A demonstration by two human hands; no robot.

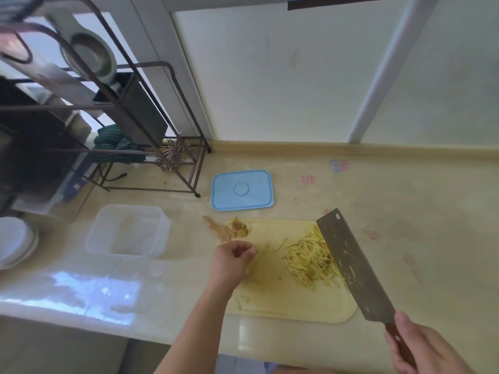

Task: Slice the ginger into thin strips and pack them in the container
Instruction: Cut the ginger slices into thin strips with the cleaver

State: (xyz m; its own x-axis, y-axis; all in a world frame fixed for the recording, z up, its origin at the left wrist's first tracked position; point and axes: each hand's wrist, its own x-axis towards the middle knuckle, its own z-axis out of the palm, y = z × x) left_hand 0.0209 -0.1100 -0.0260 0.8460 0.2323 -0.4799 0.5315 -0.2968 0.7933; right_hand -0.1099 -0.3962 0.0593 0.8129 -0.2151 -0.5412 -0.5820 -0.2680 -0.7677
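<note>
A pile of thin ginger strips [310, 259] lies on the right half of a pale yellow cutting board [272, 295]. My right hand [421, 349] grips the wooden handle of a cleaver [351, 263], whose blade stands against the right side of the pile. My left hand [233, 259] hovers over the board's left part with its fingers curled together; whether it pinches any strips is unclear. An uncut ginger piece with peel scraps [229, 228] sits at the board's far left corner. The clear plastic container [127, 230] stands open to the left of the board.
The container's blue lid [241, 190] lies on the counter behind the board. A dark metal rack [129, 112] with utensils and cloths stands at the back left. White plates [14, 241] sit at the left edge. The counter's front edge runs below the board.
</note>
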